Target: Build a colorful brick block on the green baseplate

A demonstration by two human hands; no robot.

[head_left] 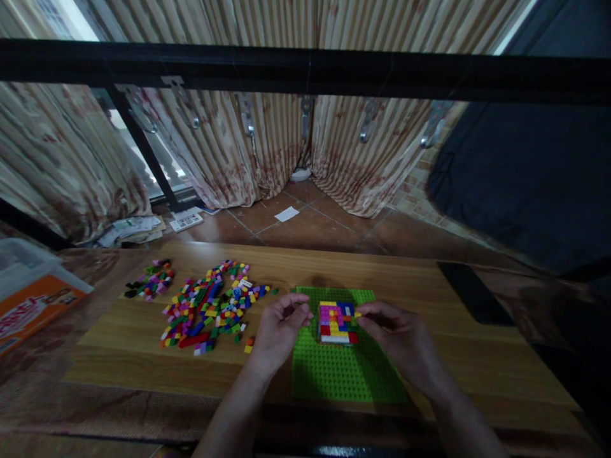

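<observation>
A square block of multicoloured toy bricks (337, 322) stands on the green baseplate (348, 381). At its right side, my right hand (398, 327) pinches a small yellow brick (358, 314) between thumb and fingertips, close to the edge of the block. My left hand (281, 324) hovers over the baseplate's left edge, apart from the block. Its thumb and fingers are curled together, and whatever may be between them is too small to make out.
Loose bricks (210, 305) lie heaped on the wooden table (143, 362) to the left, with a smaller pile (151, 280) beyond. A dark phone-like slab (475, 292) lies at the right. A clear box with an orange label (41, 305) stands far left.
</observation>
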